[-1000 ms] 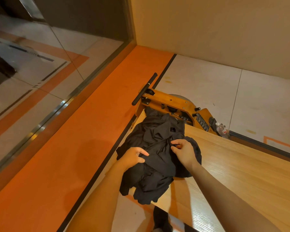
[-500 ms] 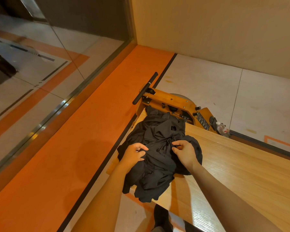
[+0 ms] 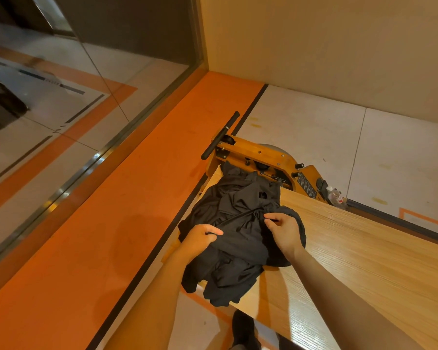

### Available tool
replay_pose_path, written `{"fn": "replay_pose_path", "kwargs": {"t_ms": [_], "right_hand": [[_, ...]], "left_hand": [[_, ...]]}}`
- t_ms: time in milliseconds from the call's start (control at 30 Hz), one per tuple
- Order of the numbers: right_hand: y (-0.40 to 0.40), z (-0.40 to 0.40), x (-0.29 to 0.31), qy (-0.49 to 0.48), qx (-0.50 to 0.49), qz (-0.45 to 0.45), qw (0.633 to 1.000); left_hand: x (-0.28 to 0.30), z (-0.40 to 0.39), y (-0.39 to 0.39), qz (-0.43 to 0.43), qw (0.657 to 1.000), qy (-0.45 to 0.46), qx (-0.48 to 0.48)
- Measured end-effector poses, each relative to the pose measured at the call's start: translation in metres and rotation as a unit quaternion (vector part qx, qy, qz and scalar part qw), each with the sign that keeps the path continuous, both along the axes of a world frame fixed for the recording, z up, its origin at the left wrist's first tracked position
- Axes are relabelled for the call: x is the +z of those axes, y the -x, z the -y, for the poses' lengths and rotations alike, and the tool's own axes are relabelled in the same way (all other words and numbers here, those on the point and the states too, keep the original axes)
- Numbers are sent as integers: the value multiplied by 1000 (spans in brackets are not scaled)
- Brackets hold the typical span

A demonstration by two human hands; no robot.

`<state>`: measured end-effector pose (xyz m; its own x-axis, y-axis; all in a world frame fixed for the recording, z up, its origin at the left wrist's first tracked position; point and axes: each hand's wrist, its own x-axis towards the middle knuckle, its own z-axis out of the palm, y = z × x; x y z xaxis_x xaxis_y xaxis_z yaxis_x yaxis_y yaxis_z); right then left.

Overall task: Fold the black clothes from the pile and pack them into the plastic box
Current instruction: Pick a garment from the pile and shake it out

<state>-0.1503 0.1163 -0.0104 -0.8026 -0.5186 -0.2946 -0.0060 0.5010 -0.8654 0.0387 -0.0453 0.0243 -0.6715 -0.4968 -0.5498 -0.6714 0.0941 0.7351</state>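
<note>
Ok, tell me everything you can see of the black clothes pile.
The black clothes pile is a crumpled heap of dark, soft-looking fabric on the corner of the wooden table, its lower folds hanging over the near edge. The left hand and right hand each pinch fabric on top, a taut seam stretched between them. Single garments cannot be told apart.

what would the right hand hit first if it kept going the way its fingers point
The right hand points left across the pile of black clothes, pinching fabric. Going on, it would probably meet the left hand gripping the same pile, though depth is unclear.
</note>
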Motion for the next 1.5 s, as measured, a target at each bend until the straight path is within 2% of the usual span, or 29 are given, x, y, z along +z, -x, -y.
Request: {"fn": "replay_pose_path", "kwargs": {"t_ms": [100, 333, 667, 1000, 1200, 1333, 1500], "right_hand": [[7, -3, 1, 24, -69, 12, 997], [23, -20, 16, 50, -192, 31, 980], [56, -59, 49, 112, -279, 19, 954], [95, -115, 77, 157, -249, 26, 955], [120, -163, 99, 181, -257, 12, 949], [137, -209, 109, 173, -260, -3, 950], [154, -267, 125, 182, -289, -21, 940]], "left_hand": [[-2, 3, -4, -21, 1000, -18, 2], [9, 6, 8, -126, 975, -54, 175], [39, 1, 52, -181, 965, -32, 189], [70, -20, 100, -143, 983, 84, 80], [91, -52, 128, -177, 972, 117, 102], [104, -80, 149, -218, 959, 100, 153], [114, -118, 176, -243, 949, 33, 197]]}}
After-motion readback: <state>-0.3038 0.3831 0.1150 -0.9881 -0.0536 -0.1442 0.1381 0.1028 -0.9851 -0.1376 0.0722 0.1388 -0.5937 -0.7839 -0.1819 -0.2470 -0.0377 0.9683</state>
